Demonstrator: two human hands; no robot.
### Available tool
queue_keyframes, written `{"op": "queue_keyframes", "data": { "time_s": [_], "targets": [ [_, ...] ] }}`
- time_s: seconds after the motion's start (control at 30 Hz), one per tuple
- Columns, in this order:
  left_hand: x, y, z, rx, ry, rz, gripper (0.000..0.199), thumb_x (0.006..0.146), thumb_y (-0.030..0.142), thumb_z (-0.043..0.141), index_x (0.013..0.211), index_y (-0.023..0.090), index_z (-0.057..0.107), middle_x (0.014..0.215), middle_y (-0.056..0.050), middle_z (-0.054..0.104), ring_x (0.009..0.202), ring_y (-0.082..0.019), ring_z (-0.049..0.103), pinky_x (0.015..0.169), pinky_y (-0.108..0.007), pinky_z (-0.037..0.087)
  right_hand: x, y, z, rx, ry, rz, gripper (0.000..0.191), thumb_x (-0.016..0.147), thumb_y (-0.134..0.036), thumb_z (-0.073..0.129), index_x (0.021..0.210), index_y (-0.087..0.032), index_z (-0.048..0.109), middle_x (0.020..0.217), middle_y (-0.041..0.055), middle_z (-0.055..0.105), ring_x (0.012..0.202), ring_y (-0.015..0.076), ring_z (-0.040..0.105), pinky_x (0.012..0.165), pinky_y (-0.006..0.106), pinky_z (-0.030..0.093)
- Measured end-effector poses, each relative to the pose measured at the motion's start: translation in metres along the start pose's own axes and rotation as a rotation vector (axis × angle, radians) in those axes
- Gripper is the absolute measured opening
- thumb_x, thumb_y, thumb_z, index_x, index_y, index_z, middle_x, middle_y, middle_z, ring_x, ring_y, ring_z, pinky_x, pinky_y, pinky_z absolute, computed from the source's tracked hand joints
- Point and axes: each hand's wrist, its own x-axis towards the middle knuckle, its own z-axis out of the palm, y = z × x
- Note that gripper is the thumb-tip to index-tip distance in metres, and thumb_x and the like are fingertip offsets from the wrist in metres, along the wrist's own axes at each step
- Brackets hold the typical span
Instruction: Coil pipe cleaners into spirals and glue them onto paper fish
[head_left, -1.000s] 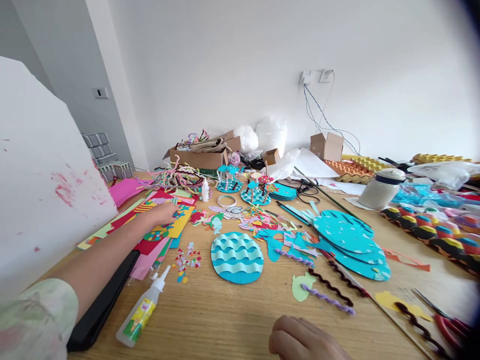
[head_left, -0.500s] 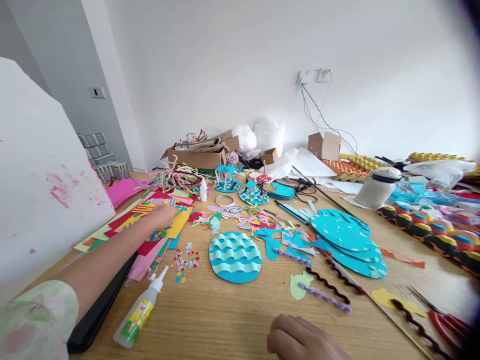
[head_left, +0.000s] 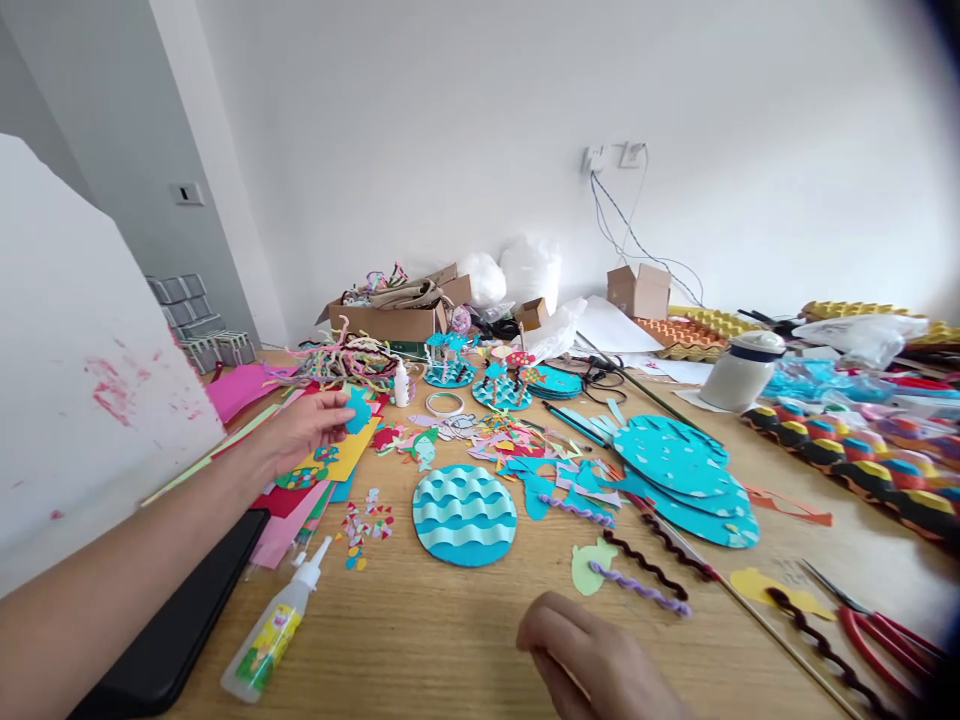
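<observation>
My left hand [head_left: 311, 432] pinches a small blue paper cutout [head_left: 358, 410] between thumb and fingers, raised over the stack of coloured paper [head_left: 352, 455]. My right hand [head_left: 592, 655] is loosely curled near the front edge of the table; nothing shows in its fingers, and its palm side is hidden. Between the hands lies a blue round card [head_left: 465, 555] with pale wavy paper strips across it. A glue bottle [head_left: 274, 630] lies below my left forearm. Tiny paper bits [head_left: 367, 525] are scattered beside the stack.
Twisted pipe cleaners [head_left: 649, 565], a green paper cutout [head_left: 589, 570], a thin stick [head_left: 757, 615] and red-handled scissors [head_left: 874, 625] lie on the right. Large blue cards [head_left: 675, 460] overlap behind them. Finished blue models [head_left: 502, 390] and a white jar [head_left: 742, 370] stand farther back.
My left hand has lifted off the paper stack and now holds up the blue cutout. My right hand has risen slightly and moved a little left. The view has shifted slightly.
</observation>
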Motion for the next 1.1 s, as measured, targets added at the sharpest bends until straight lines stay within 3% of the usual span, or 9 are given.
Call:
{"op": "queue_keyframes", "data": {
  "time_s": [0.17, 0.23, 0.33, 0.47, 0.63, 0.83, 0.93, 1.03, 1.1],
  "targets": [
    [-0.065, 0.031, 0.038, -0.166, -0.106, 0.115, 0.011, 0.072, 0.025, 0.06, 0.081, 0.019, 0.058, 0.073, 0.0, 0.06, 0.06, -0.012, 0.058, 0.056, -0.025, 0.049, 0.02, -0.015, -0.002, 0.356, 0.154, 0.151, 0.013, 0.081, -0.013, 0.04, 0.078, -0.02, 0.051, 0.071, 0.002, 0.059, 0.066, 0.0139, 0.057, 0.058, 0.023, 0.041],
    [-0.09, 0.036, 0.05, 0.044, -0.004, 0.38, 0.005, 0.076, 0.02, 0.056, 0.078, 0.021, 0.061, 0.076, 0.0, 0.061, 0.069, -0.014, 0.059, 0.06, -0.025, 0.049, 0.028, -0.02, 0.001, 0.612, 0.151, 0.221, 0.008, 0.08, -0.018, 0.043, 0.078, -0.018, 0.051, 0.064, 0.0003, 0.057, 0.061, 0.0128, 0.057, 0.055, 0.023, 0.04],
    [-0.121, 0.035, 0.064, 0.36, 0.24, 0.892, 0.022, 0.079, 0.007, 0.051, 0.087, 0.024, 0.064, 0.091, -0.001, 0.059, 0.086, -0.015, 0.057, 0.075, -0.025, 0.047, 0.036, -0.028, 0.008, 1.043, 0.131, 0.27, 0.014, 0.081, -0.03, 0.048, 0.078, -0.016, 0.05, 0.062, -0.0015, 0.056, 0.053, 0.0097, 0.056, 0.048, 0.019, 0.037],
    [-0.142, 0.023, 0.081, 0.57, 0.356, 1.101, 0.029, 0.077, 0.001, 0.052, 0.094, 0.023, 0.062, 0.092, -0.001, 0.055, 0.087, -0.015, 0.055, 0.082, -0.027, 0.045, 0.037, -0.039, 0.015, 1.445, 0.119, 0.297, 0.025, 0.081, -0.04, 0.054, 0.081, -0.015, 0.053, 0.071, 0.001, 0.06, 0.056, 0.0093, 0.06, 0.044, 0.015, 0.036],
    [-0.144, 0.005, 0.093, 0.625, 0.353, 1.105, 0.027, 0.08, 0.006, 0.051, 0.094, 0.025, 0.063, 0.09, -0.002, 0.055, 0.09, -0.016, 0.055, 0.081, -0.028, 0.047, 0.037, -0.052, 0.022, 1.7, 0.052, 0.319, 0.026, 0.072, -0.036, 0.066, 0.077, -0.014, 0.054, 0.069, 0.0011, 0.061, 0.054, 0.0088, 0.061, 0.039, 0.013, 0.035],
    [-0.145, 0.001, 0.097, 0.553, 0.354, 1.05, 0.037, 0.077, -0.001, 0.05, 0.101, 0.026, 0.059, 0.098, -0.002, 0.053, 0.091, -0.014, 0.055, 0.084, -0.026, 0.045, 0.042, -0.05, 0.028, 1.728, 0.116, 0.385, 0.025, 0.066, -0.031, 0.07, 0.069, -0.015, 0.051, 0.057, -0.0008, 0.062, 0.042, 0.0066, 0.056, 0.036, 0.012, 0.032],
    [-0.148, 0.008, 0.099, 0.278, 0.347, 0.763, 0.033, 0.081, 0.005, 0.047, 0.106, 0.025, 0.054, 0.099, -0.002, 0.056, 0.09, -0.015, 0.057, 0.079, -0.025, 0.049, 0.043, -0.044, 0.028, 1.663, 0.146, 0.429, 0.027, 0.065, -0.033, 0.071, 0.068, -0.015, 0.049, 0.055, -0.0018, 0.061, 0.042, 0.0061, 0.055, 0.036, 0.012, 0.033],
    [-0.148, 0.014, 0.102, -0.066, 0.177, 0.392, 0.021, 0.085, 0.018, 0.044, 0.104, 0.024, 0.051, 0.089, -0.002, 0.06, 0.076, -0.014, 0.061, 0.065, -0.024, 0.053, 0.044, -0.041, 0.029, 1.542, 0.151, 0.451, 0.031, 0.063, -0.038, 0.07, 0.067, -0.016, 0.048, 0.054, -0.003, 0.06, 0.04, 0.0053, 0.052, 0.036, 0.013, 0.033],
    [-0.147, 0.017, 0.106, -0.182, 0.081, 0.264, 0.018, 0.083, 0.023, 0.047, 0.101, 0.023, 0.052, 0.086, -0.002, 0.062, 0.074, -0.015, 0.062, 0.061, -0.024, 0.053, 0.046, -0.04, 0.03, 1.45, 0.137, 0.445, 0.033, 0.061, -0.041, 0.068, 0.066, -0.016, 0.048, 0.053, -0.0042, 0.058, 0.039, 0.0046, 0.05, 0.036, 0.014, 0.032]
  ]
}}
